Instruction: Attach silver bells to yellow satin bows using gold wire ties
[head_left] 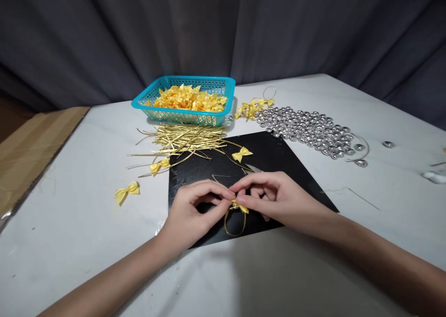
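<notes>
Over the black mat (296, 177), both hands meet fingertip to fingertip at a small yellow ribbon bow (239, 207). A loop of gold cord (226, 226) hangs below the bow, towards me. My left hand (198, 205) pinches the bow's left side between thumb and index finger. From the other side, my right hand (278, 196) pinches it with thumb and index finger, its other fingers curled. The fingertips hide the middle of the bow and the cord's ends. Just beyond my right hand, a metal blade tip (253, 168), perhaps of scissors, shows on the mat.
A turquoise basket (181, 112) of yellow bows stands at the back. Before it lies a pile of gold cords (188, 138). Silver beads (310, 128) spread at the right, beside looped bows (252, 108). Loose bows (127, 192) lie left; cardboard (38, 140) borders the table.
</notes>
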The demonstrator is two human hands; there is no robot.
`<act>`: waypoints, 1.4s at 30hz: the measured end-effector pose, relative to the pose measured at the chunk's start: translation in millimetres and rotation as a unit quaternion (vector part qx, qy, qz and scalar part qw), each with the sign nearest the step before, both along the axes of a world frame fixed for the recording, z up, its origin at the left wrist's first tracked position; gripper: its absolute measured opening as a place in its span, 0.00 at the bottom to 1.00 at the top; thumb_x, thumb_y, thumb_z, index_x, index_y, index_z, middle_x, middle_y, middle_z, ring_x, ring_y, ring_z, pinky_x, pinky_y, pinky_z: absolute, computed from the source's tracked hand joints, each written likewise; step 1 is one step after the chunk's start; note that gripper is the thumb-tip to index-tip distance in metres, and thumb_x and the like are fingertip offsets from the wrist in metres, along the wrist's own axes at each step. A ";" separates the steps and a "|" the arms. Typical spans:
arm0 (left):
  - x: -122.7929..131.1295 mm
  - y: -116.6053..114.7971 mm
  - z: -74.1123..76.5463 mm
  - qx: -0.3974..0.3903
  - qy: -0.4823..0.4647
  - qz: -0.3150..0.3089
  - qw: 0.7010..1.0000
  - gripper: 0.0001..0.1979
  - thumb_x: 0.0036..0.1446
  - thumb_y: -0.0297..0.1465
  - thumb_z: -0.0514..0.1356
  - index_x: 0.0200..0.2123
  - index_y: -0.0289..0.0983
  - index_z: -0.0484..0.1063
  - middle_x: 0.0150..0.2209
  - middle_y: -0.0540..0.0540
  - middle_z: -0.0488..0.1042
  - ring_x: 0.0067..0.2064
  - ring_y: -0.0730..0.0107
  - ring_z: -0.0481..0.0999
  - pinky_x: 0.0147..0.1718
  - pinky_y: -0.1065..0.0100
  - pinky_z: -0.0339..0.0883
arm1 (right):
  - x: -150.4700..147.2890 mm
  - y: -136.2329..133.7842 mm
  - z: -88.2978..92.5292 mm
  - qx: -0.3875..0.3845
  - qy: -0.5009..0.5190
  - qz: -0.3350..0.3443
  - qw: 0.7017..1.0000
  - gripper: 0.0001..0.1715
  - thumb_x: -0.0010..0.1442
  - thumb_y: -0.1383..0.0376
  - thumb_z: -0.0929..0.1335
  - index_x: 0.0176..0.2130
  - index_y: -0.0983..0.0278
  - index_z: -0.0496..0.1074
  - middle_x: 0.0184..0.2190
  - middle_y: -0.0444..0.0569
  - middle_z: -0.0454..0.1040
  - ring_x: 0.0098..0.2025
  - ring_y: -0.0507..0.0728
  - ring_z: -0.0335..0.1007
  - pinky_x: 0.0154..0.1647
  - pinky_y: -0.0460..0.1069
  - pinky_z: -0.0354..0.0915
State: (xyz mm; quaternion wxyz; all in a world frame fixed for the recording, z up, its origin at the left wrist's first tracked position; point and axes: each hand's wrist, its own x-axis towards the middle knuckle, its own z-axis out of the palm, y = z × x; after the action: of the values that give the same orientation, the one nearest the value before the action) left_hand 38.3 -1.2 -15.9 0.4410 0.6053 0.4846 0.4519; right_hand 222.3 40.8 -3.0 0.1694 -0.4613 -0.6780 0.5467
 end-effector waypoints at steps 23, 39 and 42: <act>0.6 -0.6 2.2 0.020 0.011 -0.030 0.999 0.05 0.50 0.22 0.61 0.25 0.35 0.73 0.27 0.48 0.74 0.29 0.77 0.74 0.29 0.78 0.70 | -4.9 -2.1 4.7 0.089 0.006 0.014 0.996 0.09 0.55 0.62 0.66 0.29 0.64 0.73 0.29 0.44 0.65 0.23 0.47 0.53 0.21 0.45 0.50; 0.9 3.0 2.5 -0.103 -0.051 0.005 0.993 0.03 0.53 0.27 0.61 0.30 0.36 0.69 0.26 0.53 0.69 0.28 0.80 0.68 0.28 0.79 0.64 | -1.4 -3.5 10.0 0.058 -0.041 0.006 0.997 0.10 0.52 0.59 0.67 0.33 0.63 0.71 0.16 0.38 0.55 0.19 0.48 0.49 0.19 0.45 0.45; 1.7 2.6 0.9 -0.102 -0.077 0.004 0.992 0.05 0.54 0.29 0.60 0.32 0.38 0.65 0.26 0.54 0.68 0.29 0.79 0.69 0.29 0.78 0.64 | -4.7 -3.3 5.5 0.044 -0.076 -0.005 0.996 0.10 0.52 0.59 0.66 0.30 0.63 0.72 0.15 0.38 0.55 0.18 0.47 0.49 0.19 0.45 0.43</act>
State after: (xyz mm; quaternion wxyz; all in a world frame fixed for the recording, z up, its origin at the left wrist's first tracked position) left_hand 40.0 1.5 -15.0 0.5347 0.5184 0.4952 0.4473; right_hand 217.5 37.4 2.5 0.1403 -0.4973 -0.7102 0.4782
